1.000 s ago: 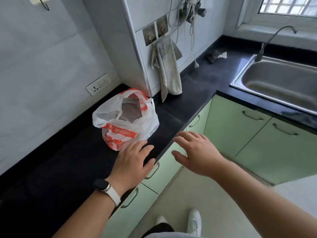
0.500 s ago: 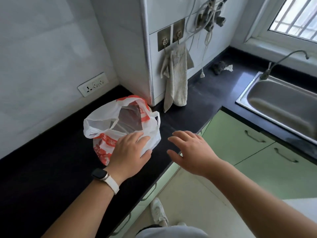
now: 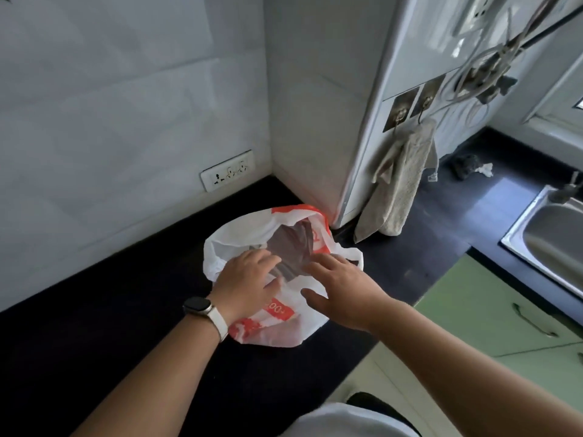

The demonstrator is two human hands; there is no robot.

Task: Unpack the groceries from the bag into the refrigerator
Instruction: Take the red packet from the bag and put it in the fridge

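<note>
**Bag sits on the counter, both hands at its mouth**

The bag (image 3: 243, 230) is white plastic with red print. It sits on the black counter (image 3: 94, 342), close to the corner of the wall. Its mouth faces up and is open, so a person can see in. Something dark (image 3: 296, 244) lies inside, but what it is cannot be made out.

The left hand (image 3: 249, 279), with a watch (image 3: 202, 305) on its wrist, rests on the near edge of the mouth. Its fingers look loose and mostly straight, so it is not pinching. It seems to be there to hold the soft bag down and keep it open.

The right hand (image 3: 340, 288) is spread wide over the right side of the bag and holds nothing. It looks ready to pull the mouth wider or to reach in. Nothing looks taken out so far.
</note>
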